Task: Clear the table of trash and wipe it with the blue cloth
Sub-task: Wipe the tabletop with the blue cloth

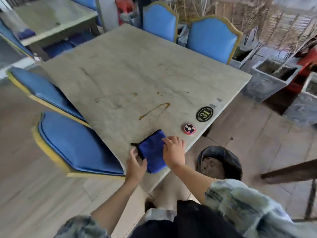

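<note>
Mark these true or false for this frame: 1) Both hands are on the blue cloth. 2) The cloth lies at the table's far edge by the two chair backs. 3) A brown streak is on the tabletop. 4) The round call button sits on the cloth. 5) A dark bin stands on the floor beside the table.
1) True: the left hand and right hand touch the blue cloth.
2) False: it lies at the near edge of the table.
3) True: brown streak.
4) False: the call button sits apart on the tabletop.
5) True: bin.
</note>
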Available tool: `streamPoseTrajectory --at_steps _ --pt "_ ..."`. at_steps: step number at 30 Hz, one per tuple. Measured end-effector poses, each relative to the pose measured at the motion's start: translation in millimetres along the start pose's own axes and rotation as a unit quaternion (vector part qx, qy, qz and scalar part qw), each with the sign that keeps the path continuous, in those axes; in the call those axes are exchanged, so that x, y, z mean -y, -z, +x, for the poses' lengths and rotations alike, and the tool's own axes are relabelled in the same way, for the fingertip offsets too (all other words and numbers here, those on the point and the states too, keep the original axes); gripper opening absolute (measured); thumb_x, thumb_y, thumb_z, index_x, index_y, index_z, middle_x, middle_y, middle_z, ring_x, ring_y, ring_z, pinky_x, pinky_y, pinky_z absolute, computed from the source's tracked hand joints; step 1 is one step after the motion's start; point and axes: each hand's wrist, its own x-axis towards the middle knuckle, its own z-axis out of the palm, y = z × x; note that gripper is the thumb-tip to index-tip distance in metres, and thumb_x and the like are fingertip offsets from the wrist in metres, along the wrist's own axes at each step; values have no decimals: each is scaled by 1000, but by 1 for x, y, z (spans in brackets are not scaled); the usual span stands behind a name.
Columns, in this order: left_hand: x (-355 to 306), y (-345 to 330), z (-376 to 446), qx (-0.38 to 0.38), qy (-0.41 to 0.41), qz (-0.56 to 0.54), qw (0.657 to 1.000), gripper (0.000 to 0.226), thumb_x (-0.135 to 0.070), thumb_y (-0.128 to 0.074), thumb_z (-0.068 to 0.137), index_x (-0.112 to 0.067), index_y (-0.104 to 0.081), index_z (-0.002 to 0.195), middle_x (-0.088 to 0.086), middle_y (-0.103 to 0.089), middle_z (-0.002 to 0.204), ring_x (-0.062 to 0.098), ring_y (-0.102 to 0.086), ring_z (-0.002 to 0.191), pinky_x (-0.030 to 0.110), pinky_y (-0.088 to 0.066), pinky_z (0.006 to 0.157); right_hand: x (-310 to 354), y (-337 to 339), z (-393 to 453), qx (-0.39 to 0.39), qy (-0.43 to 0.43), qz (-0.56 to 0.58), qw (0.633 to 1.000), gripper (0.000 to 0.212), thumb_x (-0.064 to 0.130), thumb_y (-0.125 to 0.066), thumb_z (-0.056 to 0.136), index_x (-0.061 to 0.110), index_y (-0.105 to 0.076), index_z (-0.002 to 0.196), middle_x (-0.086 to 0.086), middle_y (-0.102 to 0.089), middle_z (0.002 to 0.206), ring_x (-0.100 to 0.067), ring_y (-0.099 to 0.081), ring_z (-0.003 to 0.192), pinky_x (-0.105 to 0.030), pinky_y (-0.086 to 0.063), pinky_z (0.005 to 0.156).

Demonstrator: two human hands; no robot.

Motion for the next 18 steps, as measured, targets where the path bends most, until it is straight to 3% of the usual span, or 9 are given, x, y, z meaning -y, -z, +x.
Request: streamPoseTrajectory --at_steps 2,3,5,7,10,14,18 --pt "18 17 7 -26 -23 97 995 56 -11 -66 80 -4 -44 130 14 -56 125 30 -50 118 37 -39 101 14 -16 -2 7 4 -29 1000 48 36 -31 88 18 -61 121 -11 -55 127 -39 -47 119 -48 -22 106" --pt "26 23 10 -38 -40 141 988 54 -10 -65 81 -4 -46 131 14 -54 127 31 -46 121 38 -35 102 21 -23 -5 37 5 -57 998 58 48 -25 89 20 -53 132 -11 -45 142 -39 -34 133 -51 -10 112" --pt "38 32 19 -49 -74 202 975 50 -4 -61 83 -5 -48 131 13 -50 133 32 -41 127 44 -31 106 32 -39 -8 87 -4 -104 991 75 70 -17 87 27 -26 148 -5 -13 158 -34 -2 146 -54 13 112" --pt "49 36 33 -42 -92 243 965 46 -1 -57 85 -4 -48 130 16 -42 143 35 -34 136 52 -22 113 39 -52 -9 109 -27 -146 983 85 80 -11 81 32 -7 151 -2 8 157 -34 16 144 -57 25 106" --pt "60 38 55 -11 -100 278 955 45 -5 -50 91 1 -44 136 20 -31 151 37 -20 143 54 -11 116 42 -61 -8 121 -35 -182 975 80 77 -13 85 32 -10 150 -6 3 157 -36 10 145 -61 20 108" --pt "68 40 71 12 -117 311 943 55 -27 -32 94 2 -37 141 20 -27 153 35 -17 144 53 -12 114 13 -54 -8 125 65 -177 974 62 61 -10 96 32 -33 145 -4 -30 154 -30 -15 144 -50 -5 114" --pt "78 39 74 37 -130 353 926 69 -47 -16 96 -1 -26 147 17 -19 156 30 -11 146 51 -6 114 -26 -34 14 123 97 -167 974 62 56 -9 98 25 -34 146 2 -24 154 -24 -16 145 -36 -2 118"
